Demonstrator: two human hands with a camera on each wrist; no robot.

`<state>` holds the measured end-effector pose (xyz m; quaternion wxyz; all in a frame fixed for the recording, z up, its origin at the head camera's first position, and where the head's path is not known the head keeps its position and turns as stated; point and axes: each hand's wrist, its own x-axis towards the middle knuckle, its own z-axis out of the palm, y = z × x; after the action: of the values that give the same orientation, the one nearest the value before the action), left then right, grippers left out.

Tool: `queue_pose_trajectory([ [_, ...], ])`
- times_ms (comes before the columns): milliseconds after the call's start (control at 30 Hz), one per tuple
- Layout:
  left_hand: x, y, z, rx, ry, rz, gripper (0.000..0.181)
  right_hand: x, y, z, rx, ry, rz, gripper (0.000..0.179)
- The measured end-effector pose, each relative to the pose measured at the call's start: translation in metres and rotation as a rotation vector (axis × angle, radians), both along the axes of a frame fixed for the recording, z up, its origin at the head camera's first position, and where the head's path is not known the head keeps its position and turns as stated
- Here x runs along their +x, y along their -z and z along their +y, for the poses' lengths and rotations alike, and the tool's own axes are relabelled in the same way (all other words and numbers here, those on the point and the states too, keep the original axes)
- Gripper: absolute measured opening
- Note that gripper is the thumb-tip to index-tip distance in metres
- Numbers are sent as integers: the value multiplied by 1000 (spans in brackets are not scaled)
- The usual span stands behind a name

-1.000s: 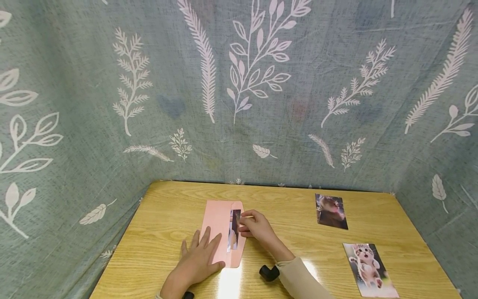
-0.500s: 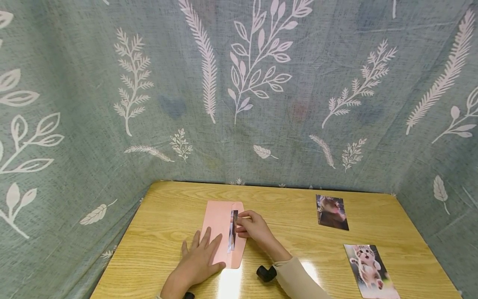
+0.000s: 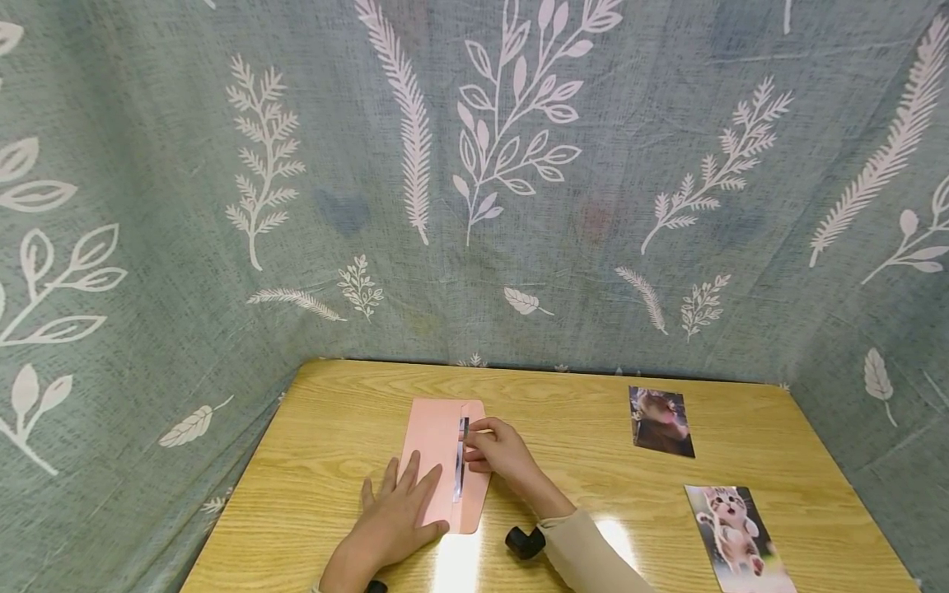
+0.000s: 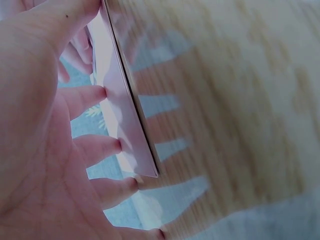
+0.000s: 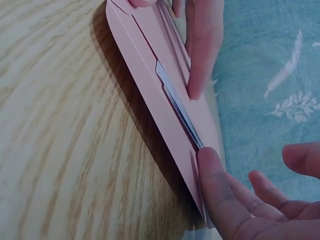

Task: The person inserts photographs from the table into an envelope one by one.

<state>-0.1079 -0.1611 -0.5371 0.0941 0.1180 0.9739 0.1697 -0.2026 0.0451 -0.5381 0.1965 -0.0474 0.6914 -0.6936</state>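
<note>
A pink envelope point(image 3: 433, 424) lies on the table with its flap unfolded to the right. My left hand point(image 3: 395, 512) rests on its left part, fingers spread. From the envelope's mouth shows a narrow strip of photos point(image 3: 458, 478), most of them hidden inside. Over the flap, my right hand point(image 3: 510, 463) touches the edge of the photos. The right wrist view has one fingertip point(image 5: 209, 160) against the photos' thin edge point(image 5: 175, 100), while the other fingers stand apart. Spread fingers point(image 4: 95, 95) lie along the envelope point(image 4: 127, 135) in the left wrist view.
Toward the back right of the wooden table point(image 3: 563, 412) lies a dark photo point(image 3: 661, 422). A kitten photo point(image 3: 734, 531) is nearer the front right. A leaf-patterned cloth point(image 3: 474, 206) hangs behind the table and at both sides.
The photos have slid left, deeper into the envelope, so a thinner strip shows. My right hand has moved slightly left with them. My left hand stays in place on the envelope.
</note>
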Motion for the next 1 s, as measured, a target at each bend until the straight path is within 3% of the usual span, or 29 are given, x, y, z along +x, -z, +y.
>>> queue_pose_trajectory([
  [667,2,-1,0,16,5,23,82,0,2,-9,40,10,11,33],
  [1000,1,-1,-1,20,11,20,83,3,4,-4,68,-23,38,34],
])
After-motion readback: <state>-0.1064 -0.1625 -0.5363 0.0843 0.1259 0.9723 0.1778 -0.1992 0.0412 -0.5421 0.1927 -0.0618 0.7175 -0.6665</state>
